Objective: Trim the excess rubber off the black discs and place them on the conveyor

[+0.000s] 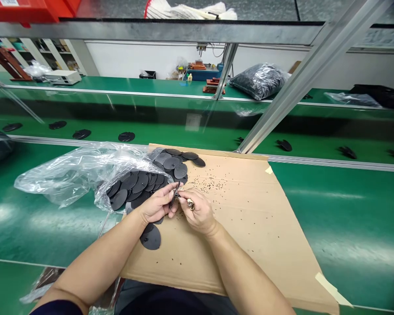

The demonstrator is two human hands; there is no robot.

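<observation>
- The black disc point(174, 197) I'm watching is up off the cardboard, turned nearly edge-on to my camera, between the two hands.
- My view shows the left hand point(157, 205) pinching that disc between thumb and fingers.
- The right hand point(198, 211) is curled around a small tool with a brass-coloured end point(191, 204); its tip is close to the disc, but I can't tell whether they touch.
- Just beyond the hands I see small dark bits point(212, 184) scattered over the cardboard sheet point(243, 253).
- Left of them, a clear plastic bag point(75, 168) lies with its mouth spilling loose discs point(131, 187); another disc point(151, 238) rests below the left wrist.
- Farther out, I have dark parts spaced along a green strip point(170, 131) behind the green bench point(341, 210).
</observation>
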